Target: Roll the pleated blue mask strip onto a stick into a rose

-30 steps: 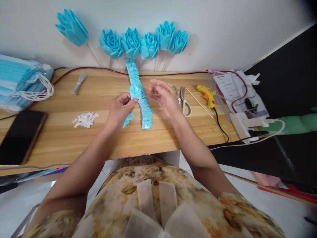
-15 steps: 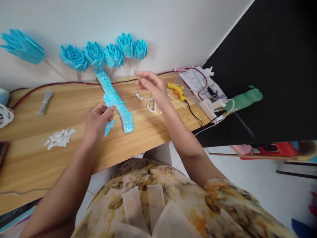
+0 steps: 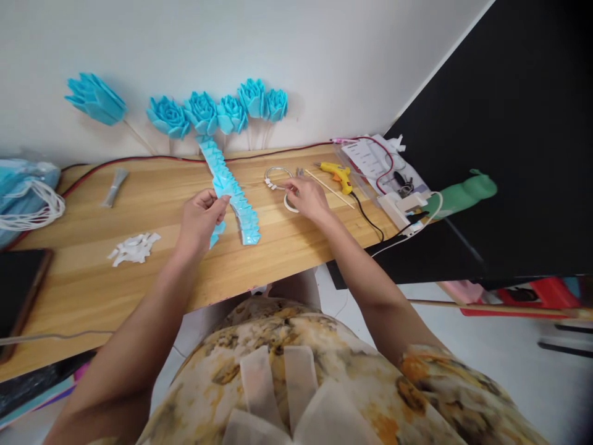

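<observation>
My left hand (image 3: 200,217) is closed in a pinch on a light blue petal piece (image 3: 221,185), held over a long strip of overlapping blue folded pieces (image 3: 238,207). More blue pieces (image 3: 217,235) lie just under that hand. Over to the right, my right hand (image 3: 306,196) is low at the tabletop with its fingers bent together. Its fingertips are at the edge of a thin ring (image 3: 278,169) that has small white tabs on it. Whether they grip a tab is too small to tell. A white roll-like thing (image 3: 290,205) is partly hidden under the hand.
Blue foam flowers (image 3: 202,113) on sticks lean along the wall. A yellow glue gun (image 3: 337,175) and a thin stick (image 3: 330,188) lie right of my hand. White scraps (image 3: 134,249), a bundle of ties (image 3: 113,187) and a phone (image 3: 21,290) lie left. A power strip (image 3: 402,210) sits at the right edge.
My right hand has come down from above the table to the tabbed ring, its fingers closing. The left hand keeps its pinch on the blue petal piece. The view has shifted left.
</observation>
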### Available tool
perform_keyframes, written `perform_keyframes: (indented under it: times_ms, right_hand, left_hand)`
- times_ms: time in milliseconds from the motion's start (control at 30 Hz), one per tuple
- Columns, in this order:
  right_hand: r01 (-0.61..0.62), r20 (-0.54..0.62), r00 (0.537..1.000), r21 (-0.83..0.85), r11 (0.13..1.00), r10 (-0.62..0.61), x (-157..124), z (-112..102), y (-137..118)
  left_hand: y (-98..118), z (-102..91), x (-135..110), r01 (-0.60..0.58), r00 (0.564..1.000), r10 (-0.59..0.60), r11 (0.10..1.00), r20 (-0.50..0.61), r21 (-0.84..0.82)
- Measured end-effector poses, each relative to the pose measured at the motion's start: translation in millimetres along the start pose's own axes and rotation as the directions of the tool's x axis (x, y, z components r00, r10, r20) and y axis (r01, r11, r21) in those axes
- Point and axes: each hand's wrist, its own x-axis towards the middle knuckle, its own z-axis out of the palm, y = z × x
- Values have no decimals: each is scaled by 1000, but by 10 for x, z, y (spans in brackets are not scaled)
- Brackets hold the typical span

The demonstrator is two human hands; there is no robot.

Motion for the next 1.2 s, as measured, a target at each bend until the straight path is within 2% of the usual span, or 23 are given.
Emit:
perform_keyframes:
  times_ms: [133,233,667,833,967,1133,1200]
  right_hand:
    - [15,35,999,-180,984,-9,89,100,-119]
    - [37,45,999,-246,969,-27,125,185,-152]
    - [-46,8,999,-247,968,50,131,277,-158]
    - [-65,-35,998,-200,978,59,149,310,-100]
    - [-130,-70,990,-125,984,122,190,338,-62]
    - [-234,-103,966,49,971,238,251,352,34]
    - [-239,-132,958,130,962,256,247,317,35]
  left_hand:
    - [-9,-14,-3,-14,1000,14,1000,15,-8]
    - [-12,-16,-7,-33,999,33,999,21,1]
    - [-40,-31,26,-29,1000,29,999,9,-40]
    - [-34,-43,20,-42,999,42,999,24,-32]
    - [-16,-38,9,-43,999,44,999,18,-29]
    - [-1,-20,-7,-30,999,31,999,35,-30]
    - [5,-12,-20,-30,997,32,999,65,-35]
